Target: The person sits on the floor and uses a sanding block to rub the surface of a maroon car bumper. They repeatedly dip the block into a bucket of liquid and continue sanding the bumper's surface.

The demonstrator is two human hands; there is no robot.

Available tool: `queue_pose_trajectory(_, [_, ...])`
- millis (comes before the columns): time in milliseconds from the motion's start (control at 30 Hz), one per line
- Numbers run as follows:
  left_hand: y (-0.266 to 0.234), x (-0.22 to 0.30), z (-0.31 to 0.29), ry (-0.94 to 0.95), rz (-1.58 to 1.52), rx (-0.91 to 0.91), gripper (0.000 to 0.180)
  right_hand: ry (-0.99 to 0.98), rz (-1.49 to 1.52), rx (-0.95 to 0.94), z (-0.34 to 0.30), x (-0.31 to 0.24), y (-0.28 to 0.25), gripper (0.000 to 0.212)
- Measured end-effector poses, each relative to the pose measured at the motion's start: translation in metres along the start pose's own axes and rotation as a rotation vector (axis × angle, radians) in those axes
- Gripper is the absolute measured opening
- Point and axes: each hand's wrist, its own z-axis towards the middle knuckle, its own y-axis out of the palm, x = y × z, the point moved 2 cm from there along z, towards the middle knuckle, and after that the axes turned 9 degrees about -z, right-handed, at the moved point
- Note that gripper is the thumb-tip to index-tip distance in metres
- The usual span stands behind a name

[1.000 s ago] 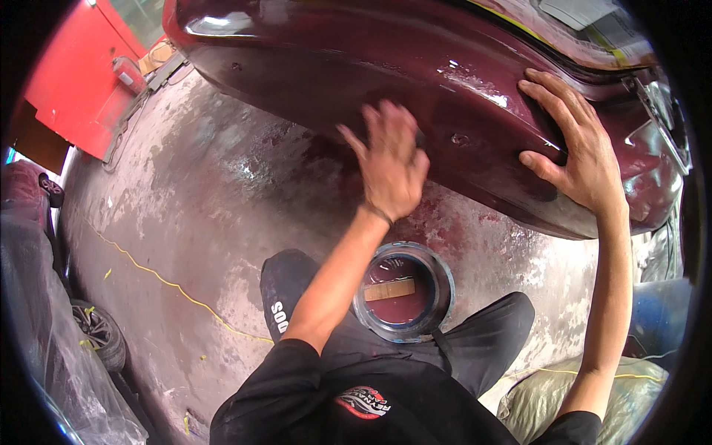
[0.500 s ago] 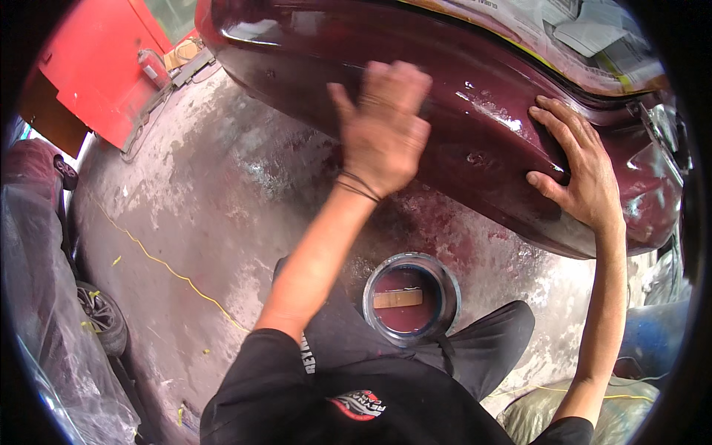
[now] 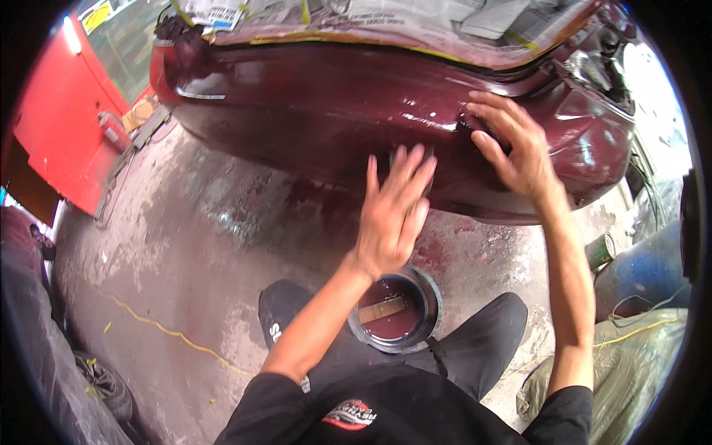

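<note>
A wet, dark maroon car bumper [image 3: 297,111] stretches across the space ahead of me. My left hand [image 3: 389,215] is at its lower edge, fingers outstretched and slightly blurred. Beside those fingertips is a dark patch; whether it is a thin sheet or shadow, I cannot tell. My right hand [image 3: 512,144] is over the bumper's right part, fingers apart and a little bent, with a dark area under the fingertips. Between my legs stands a round dark bucket [image 3: 432,319] with reddish liquid and a tan block [image 3: 382,309] in it.
Masking paper [image 3: 415,18] covers the area above the bumper. On the left are a red panel [image 3: 63,111], a fire extinguisher [image 3: 113,131] and plastic-covered items [image 3: 44,319]. A blue drum [image 3: 641,263] and a plastic-wrapped bundle [image 3: 623,363] stand at right. A yellow cord [image 3: 170,331] crosses the floor.
My left hand has come down from the middle of the bumper to its lower edge. The right hand's fingers have lifted and bent slightly. The view has shifted, showing more of the bumper's ends.
</note>
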Motion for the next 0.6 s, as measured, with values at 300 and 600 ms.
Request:
queue_pose_trajectory(300, [0.14, -0.069, -0.281, -0.702, 0.221, -1.253, 0.064, 0.151, 0.527, -0.28, -0.168, -0.119, 0.109, 0.019])
queue_pose_trajectory(600, [0.136, -0.084, -0.248, -1.09, -0.144, -1.143, 0.062, 0.536, 0.539, -0.632, -0.25, -0.118, 0.122, 0.06])
